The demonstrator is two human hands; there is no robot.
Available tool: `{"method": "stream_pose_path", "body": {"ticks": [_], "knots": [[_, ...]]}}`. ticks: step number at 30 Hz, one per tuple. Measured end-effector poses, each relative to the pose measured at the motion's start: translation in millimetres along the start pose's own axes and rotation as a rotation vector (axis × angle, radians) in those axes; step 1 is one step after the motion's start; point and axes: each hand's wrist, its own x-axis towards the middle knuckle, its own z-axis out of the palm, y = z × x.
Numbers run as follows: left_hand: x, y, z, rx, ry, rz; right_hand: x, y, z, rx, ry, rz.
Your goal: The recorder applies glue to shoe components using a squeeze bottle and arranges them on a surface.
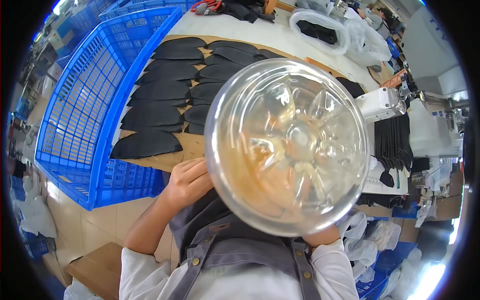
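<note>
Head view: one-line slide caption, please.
Clear plastic bottle, base toward the camera, partly hiding the left hand; overlapping curved black pieces rest on a brown board.

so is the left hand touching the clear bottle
Cannot tell: in the head view, the clear bottle overlaps the edge of the left hand, hiding any contact or gap.

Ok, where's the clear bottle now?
In the head view, the clear bottle is right of centre, beside the left hand, overlapping some black pieces.

Beige tiled floor, white worktable, bright glare at lower right.
</note>
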Motion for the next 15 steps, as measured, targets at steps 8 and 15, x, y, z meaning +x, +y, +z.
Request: {"method": "stream_pose_path", "body": {"ticks": [8, 15], "knots": [[0, 5, 0, 0.055, -0.005, -0.110, -58, 22, -104, -0.755, 0.113, 0.188], [73, 22, 3, 0.007, -0.329, -0.225, -69, 31, -119, 0.317, 0.630, 0.384]]}}
